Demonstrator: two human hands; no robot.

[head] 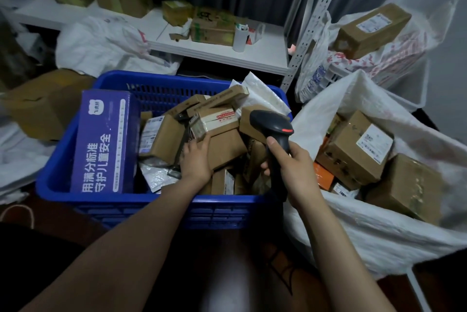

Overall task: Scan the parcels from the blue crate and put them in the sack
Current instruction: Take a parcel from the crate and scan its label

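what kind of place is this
Probably a small parcel sorting or pickup room: a blue crate piled with labelled cardboard parcels, a white sack already holding boxes, and a barcode scanner held in the right hand.

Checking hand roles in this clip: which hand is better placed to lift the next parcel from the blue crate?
Left, most likely. The left hand touches a brown parcel inside the blue crate, while the right hand grips the scanner and is not free.
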